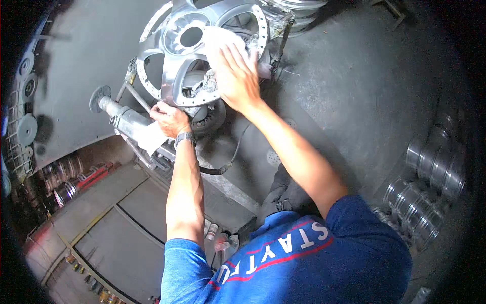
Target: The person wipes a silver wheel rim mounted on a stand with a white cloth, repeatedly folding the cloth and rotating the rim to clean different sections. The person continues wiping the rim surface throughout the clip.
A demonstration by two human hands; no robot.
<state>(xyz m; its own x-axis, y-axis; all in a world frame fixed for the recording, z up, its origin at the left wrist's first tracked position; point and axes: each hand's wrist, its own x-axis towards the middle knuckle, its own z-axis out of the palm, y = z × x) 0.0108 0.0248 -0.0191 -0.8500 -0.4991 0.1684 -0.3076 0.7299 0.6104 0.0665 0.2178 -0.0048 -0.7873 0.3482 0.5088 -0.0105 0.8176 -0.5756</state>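
Observation:
A silvery metal wheel face (pixel 174 71) with broad spokes and small holes round its edge is held up on a metal stand. My right hand (pixel 237 76) lies flat on a white cloth (pixel 218 39), fingers stretched, pressing it against a spoke. At the near lower edge of the wheel, my left hand (pixel 171 119), with a dark watch on its wrist, has its fingers curled against the rim. A white sheet (pixel 152 138) shows under this hand; whether the palm holds it I cannot tell. Crumpled silvery material (pixel 204 83) shows through a spoke opening.
A grey machine (pixel 126 120) with a round disc stands left of the wheel, below it a tyre-like ring (pixel 210 119). A dark hose (pixel 215 171) runs nearby. Shiny rims (pixel 415 207) are stacked at the right, more rims (pixel 304 10) at the top. Discs (pixel 27 129) hang far left.

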